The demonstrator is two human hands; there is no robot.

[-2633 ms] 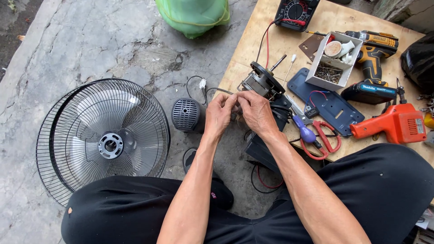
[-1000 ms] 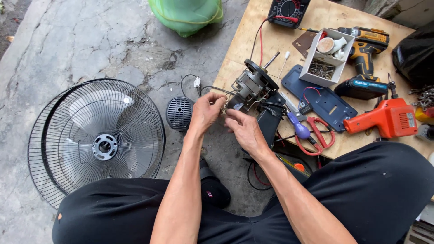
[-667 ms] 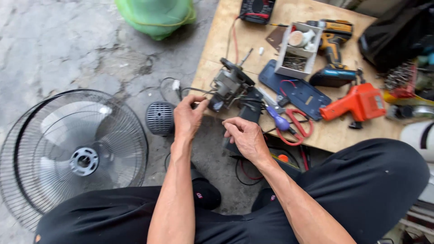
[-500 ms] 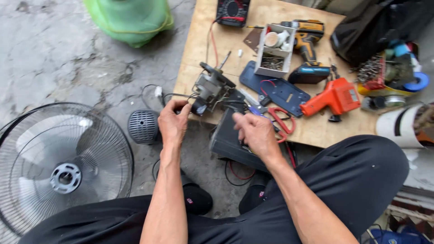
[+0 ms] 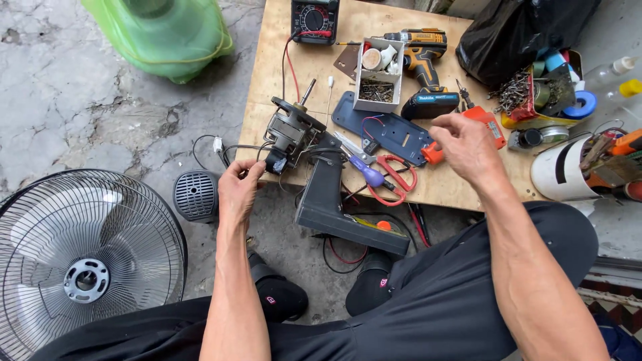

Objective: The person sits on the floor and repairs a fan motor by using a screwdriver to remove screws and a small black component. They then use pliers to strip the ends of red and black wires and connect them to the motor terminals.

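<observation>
Metal makes up most of the motor (image 5: 289,130) at the desk (image 5: 281,60) edge, so we judge it heavy and stiff, best gripped by its body, not its thin, soft wires (image 5: 231,148). Our left hand (image 5: 239,190) pinches those wires just beside it. Our right hand (image 5: 468,147) hovers half-open, empty, over the orange tool (image 5: 487,120).

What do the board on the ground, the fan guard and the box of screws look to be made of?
Board: likely plywood, unfinished; pale grain and a raw edge show.
Fan guard: metal wire, bright plated look; thin shiny spokes around a grey hub.
Box of screws: probably white plastic or card; thin matte walls, too small to tell which.
</observation>
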